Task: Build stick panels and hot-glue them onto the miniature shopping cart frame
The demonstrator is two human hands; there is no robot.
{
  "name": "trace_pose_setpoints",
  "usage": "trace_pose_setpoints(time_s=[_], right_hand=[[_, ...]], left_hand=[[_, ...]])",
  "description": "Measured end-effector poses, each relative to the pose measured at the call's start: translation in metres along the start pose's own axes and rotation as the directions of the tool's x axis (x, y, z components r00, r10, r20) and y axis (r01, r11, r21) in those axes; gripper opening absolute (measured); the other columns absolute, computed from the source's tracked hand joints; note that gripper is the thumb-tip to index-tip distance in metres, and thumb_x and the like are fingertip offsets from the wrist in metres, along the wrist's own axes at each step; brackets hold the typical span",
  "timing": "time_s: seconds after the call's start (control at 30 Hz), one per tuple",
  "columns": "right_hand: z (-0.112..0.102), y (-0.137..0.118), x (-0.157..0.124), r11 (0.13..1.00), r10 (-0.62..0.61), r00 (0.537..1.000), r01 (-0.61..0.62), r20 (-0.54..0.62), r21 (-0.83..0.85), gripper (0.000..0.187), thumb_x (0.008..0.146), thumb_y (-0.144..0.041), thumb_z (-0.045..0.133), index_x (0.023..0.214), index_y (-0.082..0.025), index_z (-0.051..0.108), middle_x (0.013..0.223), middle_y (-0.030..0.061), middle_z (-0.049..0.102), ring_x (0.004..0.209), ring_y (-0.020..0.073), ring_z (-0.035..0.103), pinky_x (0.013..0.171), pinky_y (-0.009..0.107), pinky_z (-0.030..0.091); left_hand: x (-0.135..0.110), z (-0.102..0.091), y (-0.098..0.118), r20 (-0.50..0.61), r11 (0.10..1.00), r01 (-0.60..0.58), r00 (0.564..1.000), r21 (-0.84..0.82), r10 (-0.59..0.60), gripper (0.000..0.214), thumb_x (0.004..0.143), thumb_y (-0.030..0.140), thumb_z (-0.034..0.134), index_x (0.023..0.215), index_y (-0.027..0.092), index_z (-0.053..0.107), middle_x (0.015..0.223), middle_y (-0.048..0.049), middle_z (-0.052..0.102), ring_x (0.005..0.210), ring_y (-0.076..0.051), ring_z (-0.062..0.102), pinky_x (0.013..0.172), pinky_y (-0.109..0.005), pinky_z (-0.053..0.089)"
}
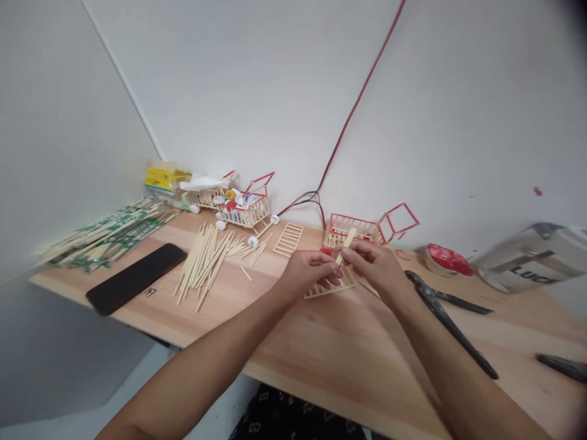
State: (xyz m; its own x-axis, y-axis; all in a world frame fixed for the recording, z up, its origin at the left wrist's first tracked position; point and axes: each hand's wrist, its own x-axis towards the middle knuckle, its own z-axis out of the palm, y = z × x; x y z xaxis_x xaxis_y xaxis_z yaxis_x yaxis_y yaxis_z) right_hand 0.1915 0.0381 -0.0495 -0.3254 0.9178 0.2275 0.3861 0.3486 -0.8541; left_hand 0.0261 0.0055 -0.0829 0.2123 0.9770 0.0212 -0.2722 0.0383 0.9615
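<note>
Short pale wooden sticks (347, 242), lined up side by side, are pinched between my two hands above the table. My left hand (308, 273) has its thumb and fingers closed at their lower end. Higher up, my right hand (372, 264) grips them with thumb and fingertips. Below lies a ladder-like stick frame (331, 286), partly covered by my left fingers. Just behind my hands stands a small stick basket (351, 225) with red edges and a red square handle. A small red cap (325, 251) shows beside my left fingertips.
Left of my hands are a second stick frame (288, 239), loose sticks (202, 263), a black phone (136, 278) and packaged sticks (114, 235). Filled stick carts (243, 212) stand behind. Black-handled pliers (452, 327), a red paint container (447, 259) and a tin (527, 260) lie right.
</note>
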Motion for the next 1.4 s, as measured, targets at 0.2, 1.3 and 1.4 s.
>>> trace_pose_setpoints(time_s=[0.2,1.3,1.4], right_hand=[[-0.014,0.01,-0.024,0.985,0.039,0.999,-0.045,-0.037,-0.169,0.041,0.077,-0.06,0.061,0.067,-0.02,0.061,0.06,0.0016,0.057,0.052,0.012,0.043,0.049,0.026,0.029],[-0.006,0.032,-0.044,0.829,0.313,0.789,-0.499,0.529,0.254,0.042,0.077,-0.057,0.063,0.074,-0.016,0.055,0.061,-0.0034,0.046,0.05,0.0059,0.033,0.047,0.021,0.022],[-0.006,0.036,-0.043,0.856,0.291,0.806,-0.46,0.516,0.236,0.043,0.077,-0.06,0.061,0.074,-0.017,0.056,0.061,-0.0038,0.044,0.05,0.0063,0.033,0.047,0.021,0.021]], left_hand=[[-0.005,0.007,-0.002,0.137,0.981,-0.014,0.991,0.193,-0.013,0.022,0.074,0.032,0.068,0.081,0.012,0.069,0.074,-0.0062,0.07,0.06,-0.013,0.065,0.05,-0.02,0.047],[0.014,-0.054,0.02,-0.136,0.428,-0.033,0.923,0.903,0.359,0.019,0.078,0.017,0.058,0.088,0.019,0.074,0.091,-0.0043,0.074,0.085,-0.018,0.065,0.08,-0.026,0.045],[0.004,-0.084,0.039,-0.294,0.358,0.139,0.856,0.923,0.425,0.019,0.079,0.02,0.056,0.084,0.018,0.074,0.087,-0.0046,0.074,0.081,-0.018,0.064,0.075,-0.026,0.044]])
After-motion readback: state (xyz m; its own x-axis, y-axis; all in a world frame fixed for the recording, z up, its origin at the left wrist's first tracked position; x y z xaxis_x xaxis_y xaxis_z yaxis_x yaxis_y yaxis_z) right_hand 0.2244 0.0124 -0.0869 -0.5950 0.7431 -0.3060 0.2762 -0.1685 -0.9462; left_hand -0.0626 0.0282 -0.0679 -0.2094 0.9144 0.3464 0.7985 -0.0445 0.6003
